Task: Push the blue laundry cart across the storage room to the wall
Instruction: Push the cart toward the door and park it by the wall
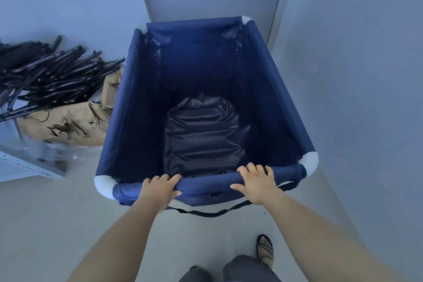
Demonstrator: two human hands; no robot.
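Gripping the blue laundry cart (146, 98) by its near rim, we closed our left hand (160, 186) and right hand (255, 182) there, its basket stretching toward twelve o'clock.

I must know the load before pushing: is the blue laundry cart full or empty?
Empty: inside the blue laundry cart only its bare dark liner shows.

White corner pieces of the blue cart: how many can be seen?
3. One at the near left corner, beside the left hand; one at the near right corner, beside the right hand; one at the far right corner. The far left corner piece is mostly hidden.
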